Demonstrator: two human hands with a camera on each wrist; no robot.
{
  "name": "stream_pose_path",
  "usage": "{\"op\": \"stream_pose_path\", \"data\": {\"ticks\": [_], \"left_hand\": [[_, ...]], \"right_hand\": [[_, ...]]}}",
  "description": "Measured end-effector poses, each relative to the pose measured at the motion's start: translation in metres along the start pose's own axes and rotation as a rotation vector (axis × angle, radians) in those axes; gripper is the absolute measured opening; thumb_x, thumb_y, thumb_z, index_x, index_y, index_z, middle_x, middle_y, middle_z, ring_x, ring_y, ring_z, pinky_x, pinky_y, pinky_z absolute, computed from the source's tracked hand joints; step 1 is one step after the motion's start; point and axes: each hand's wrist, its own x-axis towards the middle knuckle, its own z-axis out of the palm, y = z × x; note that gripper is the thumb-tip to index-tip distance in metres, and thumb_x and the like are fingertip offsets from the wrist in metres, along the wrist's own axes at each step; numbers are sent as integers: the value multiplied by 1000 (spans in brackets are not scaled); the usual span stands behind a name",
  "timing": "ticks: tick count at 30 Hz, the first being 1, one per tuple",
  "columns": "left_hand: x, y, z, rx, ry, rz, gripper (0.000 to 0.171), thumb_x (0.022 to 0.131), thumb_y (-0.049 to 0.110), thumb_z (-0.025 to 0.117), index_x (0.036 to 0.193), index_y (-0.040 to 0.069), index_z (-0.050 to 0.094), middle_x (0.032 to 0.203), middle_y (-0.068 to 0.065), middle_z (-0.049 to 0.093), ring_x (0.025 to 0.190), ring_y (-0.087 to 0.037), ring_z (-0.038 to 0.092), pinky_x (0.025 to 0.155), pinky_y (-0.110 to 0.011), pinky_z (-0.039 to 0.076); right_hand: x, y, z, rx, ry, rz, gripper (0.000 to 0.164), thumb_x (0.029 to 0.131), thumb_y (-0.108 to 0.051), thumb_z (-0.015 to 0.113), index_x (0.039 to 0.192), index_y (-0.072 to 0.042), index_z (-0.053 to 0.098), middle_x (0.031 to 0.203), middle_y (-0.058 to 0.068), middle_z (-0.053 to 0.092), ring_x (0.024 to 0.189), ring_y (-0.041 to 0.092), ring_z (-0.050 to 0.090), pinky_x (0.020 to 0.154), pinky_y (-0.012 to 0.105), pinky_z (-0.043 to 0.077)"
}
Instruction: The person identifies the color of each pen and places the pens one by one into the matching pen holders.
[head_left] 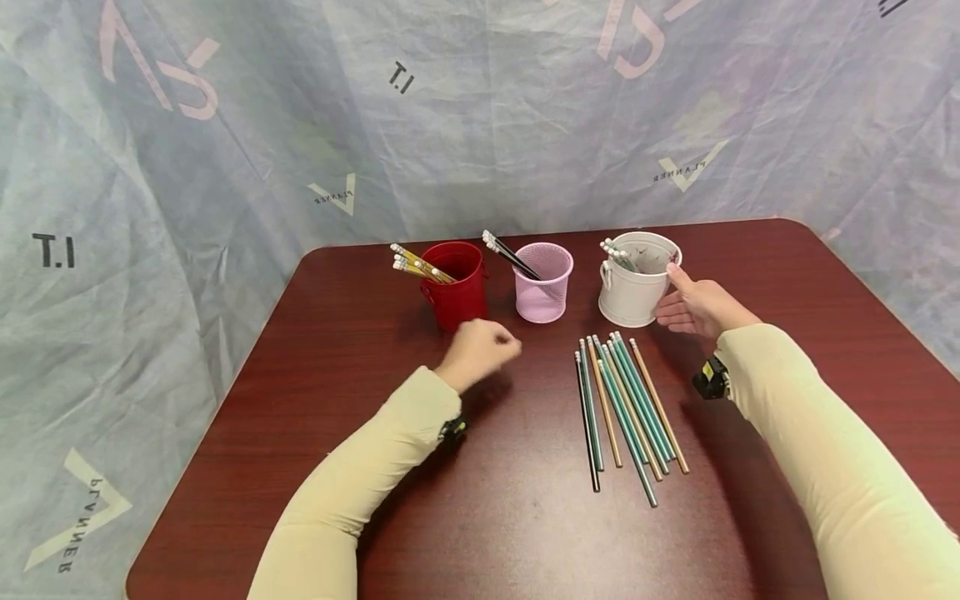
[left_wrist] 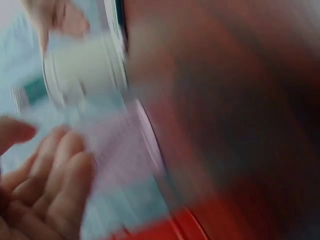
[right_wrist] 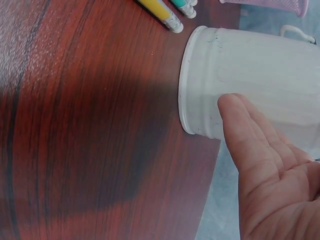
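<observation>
Nearest you, your pale yellow sleeves (head_left: 367, 467) reach in over the dark red wooden table (head_left: 525, 533), and between them the loose pencils (head_left: 627, 433) lie in a slightly fanned group, black, teal and gold, their white eraser ends pointing away from you. Beyond the sleeves, your left hand (head_left: 474, 354) hangs near the red bucket, fingers loosely curled, thumb apart from them, holding nothing (its own wrist view is badly smeared, though the gap at the fingers shows). Your right hand (head_left: 705, 307) is at the right side of the white bucket (head_left: 628, 298), fingers straight and close together along the wall, thumb at the rim; whether the fingers press the wall you cannot tell. Past the pencils the containers stand upright in a row: the red bucket (head_left: 461, 308) on the left with yellow pencils (head_left: 408, 255) leaning out, the pink mesh cup (head_left: 538, 302) in the middle with black pencils (head_left: 517, 259), and the white bucket with greenish pencils (head_left: 625, 259). Behind everything hangs a creased, printed grey-blue cloth (head_left: 450, 150).
</observation>
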Motion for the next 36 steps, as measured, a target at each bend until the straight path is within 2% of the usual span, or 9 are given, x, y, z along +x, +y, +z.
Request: {"op": "stream_pose_path", "data": {"ticks": [1,3,5,9,13,21,27,32,36], "left_hand": [[0,8,5,32,-112,0,15,83,20,64,81,11,76,57,3,65,50,-6,58,58,-22,47],[1,24,15,87,-279,-8,17,85,22,65,78,11,76,56,4,64,47,-4,56,55,-21,46],[2,36,27,113,-378,-14,21,86,23,65,71,11,74,52,4,62,41,-5,54,49,-20,45],[6,51,47,173,-460,-18,32,85,23,65,56,9,67,45,3,56,35,-7,50,41,-20,42],[10,58,60,222,-535,-45,34,85,21,64,52,11,60,44,1,54,34,-9,50,38,-21,43],[18,63,68,247,-573,-66,39,89,27,63,54,13,56,43,-1,55,35,-11,53,40,-22,46],[23,68,72,316,-570,-7,33,86,28,66,57,14,58,41,2,50,34,-7,49,42,-22,43],[25,69,75,361,-557,-41,33,83,28,70,59,15,51,49,3,53,38,-9,51,43,-24,44],[26,68,74,368,-553,-55,35,80,28,73,58,15,50,54,2,54,45,-12,54,46,-25,45]], "right_hand": [[0,0,0,0,-1,-1,90,98,-56,16,134,25,25,116,25,61,82,10,65,87,35,52],[-1,0,1,4,-2,-4,90,98,-56,16,134,26,25,115,24,61,82,10,65,86,35,52],[-1,-1,2,5,-2,-10,90,98,-56,15,134,26,25,114,24,61,82,10,65,86,34,52],[-1,-1,3,16,-11,-13,91,98,-57,16,134,26,25,112,22,62,83,10,65,87,35,52],[0,0,3,28,-18,-8,90,98,-56,15,134,26,25,112,21,62,83,10,65,88,35,51],[-2,-2,0,23,-10,1,91,98,-57,16,134,26,25,112,22,62,83,12,65,87,35,52],[-2,-2,1,21,-6,-2,91,98,-57,16,134,26,27,112,23,63,82,11,65,88,36,51],[-1,-2,2,12,-4,1,91,98,-58,16,134,25,29,118,27,60,83,11,66,86,34,52],[-1,-2,2,18,3,4,90,98,-57,16,133,25,29,111,23,63,81,10,66,85,33,53]]}}
